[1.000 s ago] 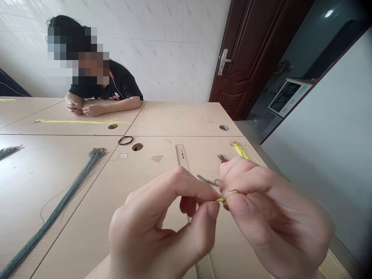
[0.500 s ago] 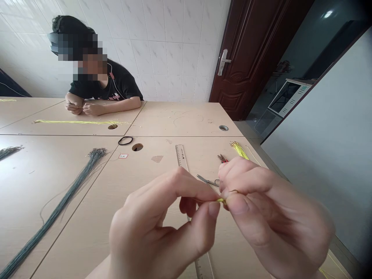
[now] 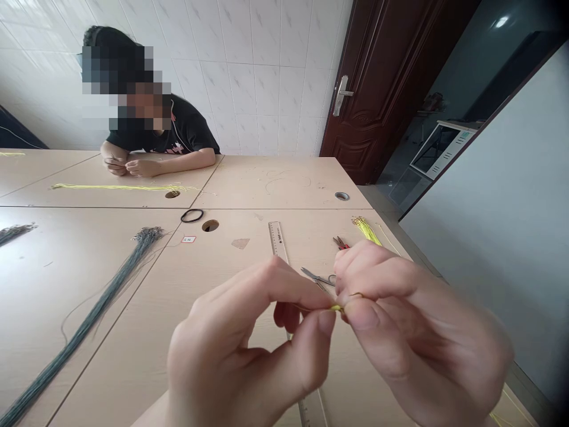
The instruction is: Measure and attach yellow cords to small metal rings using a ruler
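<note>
Thumb and forefinger of my left hand [image 3: 253, 332] are pinched on a thin yellow cord [image 3: 336, 308]. Right against it, my right hand [image 3: 413, 326] is closed in a pinch on the same cord, the fingertips of both hands almost meeting. A thin brownish end curls out over the right thumb; the knot or loop between the fingers is too small to make out. Beneath the hands lies a clear ruler [image 3: 276, 237]. Scissors [image 3: 316, 276] rest just behind the fingers, partly covered by my right hand, and red-handled pliers [image 3: 341, 243] lie beyond them.
A bundle of grey-green cords [image 3: 98, 308] stretches along the left. Yellow cord bundles lie at the right [image 3: 367, 230] and far left [image 3: 115, 187]. A black ring [image 3: 192, 216], a tape roll [image 3: 342, 196] and a table hole [image 3: 210, 225] are farther back. A co-worker [image 3: 178, 136] sits opposite.
My hands stay almost still, both pinching the yellow cord. Across the table, the co-worker's head has dipped slightly and shifted to the right.
</note>
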